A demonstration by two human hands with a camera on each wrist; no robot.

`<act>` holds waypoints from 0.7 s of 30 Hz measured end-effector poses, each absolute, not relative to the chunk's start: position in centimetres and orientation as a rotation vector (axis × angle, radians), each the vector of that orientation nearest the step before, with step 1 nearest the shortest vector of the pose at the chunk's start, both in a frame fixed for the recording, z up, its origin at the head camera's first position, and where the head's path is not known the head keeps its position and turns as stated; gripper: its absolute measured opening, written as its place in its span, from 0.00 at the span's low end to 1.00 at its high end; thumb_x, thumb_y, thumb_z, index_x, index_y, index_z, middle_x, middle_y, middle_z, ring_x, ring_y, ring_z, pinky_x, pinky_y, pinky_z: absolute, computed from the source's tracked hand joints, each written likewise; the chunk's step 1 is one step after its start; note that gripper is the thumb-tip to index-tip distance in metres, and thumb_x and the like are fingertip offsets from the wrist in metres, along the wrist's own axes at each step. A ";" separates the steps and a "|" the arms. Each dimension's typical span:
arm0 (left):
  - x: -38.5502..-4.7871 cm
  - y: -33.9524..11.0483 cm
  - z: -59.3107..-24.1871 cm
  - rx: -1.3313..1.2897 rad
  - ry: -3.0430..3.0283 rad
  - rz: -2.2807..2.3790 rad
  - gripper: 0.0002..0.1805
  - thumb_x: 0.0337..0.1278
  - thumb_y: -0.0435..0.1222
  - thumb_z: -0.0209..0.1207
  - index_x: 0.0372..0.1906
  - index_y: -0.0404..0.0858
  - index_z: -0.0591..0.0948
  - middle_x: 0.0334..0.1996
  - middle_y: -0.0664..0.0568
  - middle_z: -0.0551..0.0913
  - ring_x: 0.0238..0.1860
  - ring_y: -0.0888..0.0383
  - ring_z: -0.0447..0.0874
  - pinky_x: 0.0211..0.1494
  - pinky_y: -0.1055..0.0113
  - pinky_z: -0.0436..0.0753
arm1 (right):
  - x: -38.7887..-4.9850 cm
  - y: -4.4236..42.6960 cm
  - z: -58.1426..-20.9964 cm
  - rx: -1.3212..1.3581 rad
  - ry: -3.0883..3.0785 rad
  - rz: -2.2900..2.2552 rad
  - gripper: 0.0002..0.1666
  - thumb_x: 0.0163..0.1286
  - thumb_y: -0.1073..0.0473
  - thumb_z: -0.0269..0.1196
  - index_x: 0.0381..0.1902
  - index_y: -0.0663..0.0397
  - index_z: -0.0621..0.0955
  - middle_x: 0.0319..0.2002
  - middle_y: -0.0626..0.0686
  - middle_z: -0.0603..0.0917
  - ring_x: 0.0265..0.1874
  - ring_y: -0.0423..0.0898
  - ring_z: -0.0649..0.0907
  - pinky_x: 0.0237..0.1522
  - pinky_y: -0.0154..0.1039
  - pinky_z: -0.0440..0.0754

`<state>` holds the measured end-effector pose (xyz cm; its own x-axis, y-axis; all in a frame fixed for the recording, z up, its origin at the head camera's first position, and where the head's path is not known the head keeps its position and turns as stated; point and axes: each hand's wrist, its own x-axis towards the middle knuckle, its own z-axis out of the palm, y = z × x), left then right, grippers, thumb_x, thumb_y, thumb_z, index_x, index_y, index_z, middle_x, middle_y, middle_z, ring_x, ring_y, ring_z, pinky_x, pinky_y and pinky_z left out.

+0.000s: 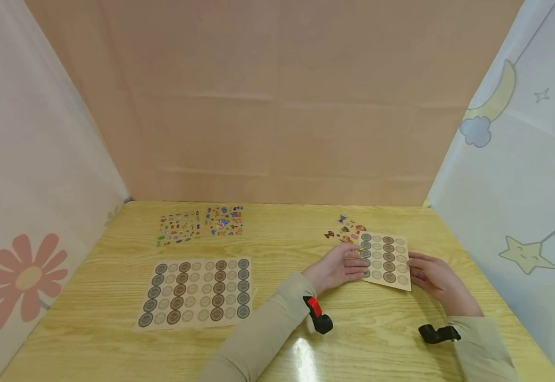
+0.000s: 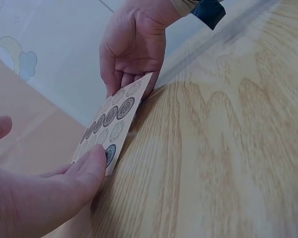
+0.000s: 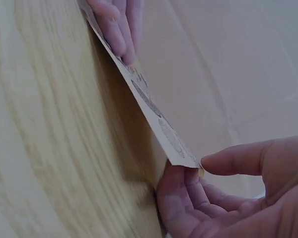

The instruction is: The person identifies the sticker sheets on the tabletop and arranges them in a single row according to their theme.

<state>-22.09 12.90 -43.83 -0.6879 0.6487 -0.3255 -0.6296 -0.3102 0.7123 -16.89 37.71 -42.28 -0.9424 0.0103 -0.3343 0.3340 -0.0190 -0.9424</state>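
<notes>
A sheet of round stickers, printed in rows of dark and pale circles, is tilted, its right side raised off the table. My right hand pinches that side, with the thumb at the edge and fingers beneath, as the right wrist view shows. Straight fingers of my left hand lie on the sheet's left edge; in the left wrist view the left hand touches its near corner. Behind the sheet, small colourful stickers on a see-through sheet are partly covered.
Two similar sheets of round stickers lie side by side on the wooden table at the left. Farther back are two see-through sheets of small coloured stickers. Printed walls border the table's sides.
</notes>
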 end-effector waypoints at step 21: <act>-23.2 13.1 -44.7 -0.065 1.089 2.145 0.36 0.62 0.43 0.53 0.65 0.21 0.61 0.57 0.32 0.71 0.59 0.36 0.71 0.63 0.49 0.71 | -16.2 37.0 -42.7 0.348 2.033 -2.152 0.39 0.74 0.68 0.48 0.72 0.73 0.40 0.36 0.41 0.83 0.38 0.38 0.84 0.41 0.37 0.84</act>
